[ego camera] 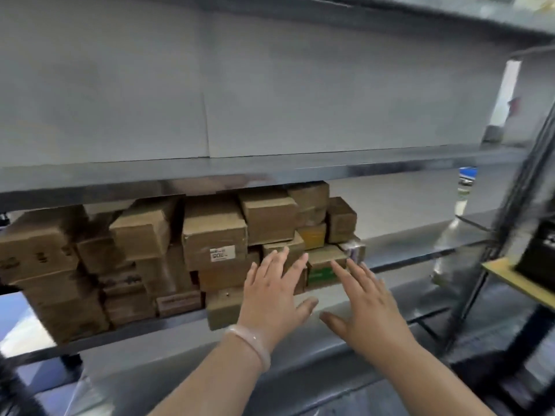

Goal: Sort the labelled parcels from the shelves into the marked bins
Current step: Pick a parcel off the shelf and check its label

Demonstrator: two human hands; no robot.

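Grey metal shelving (270, 168) filled the view, and its lower shelf was packed with stacked cardboard parcels (144, 232) from nine o'clock to centre. A labelled parcel (214, 235) sat at eleven o'clock from the left hand (270, 295). Both hands were flat with fingers spread, holding nothing. The right hand (369, 307) pointed at a green-banded box (322, 273) at eleven o'clock; contact was unclear.
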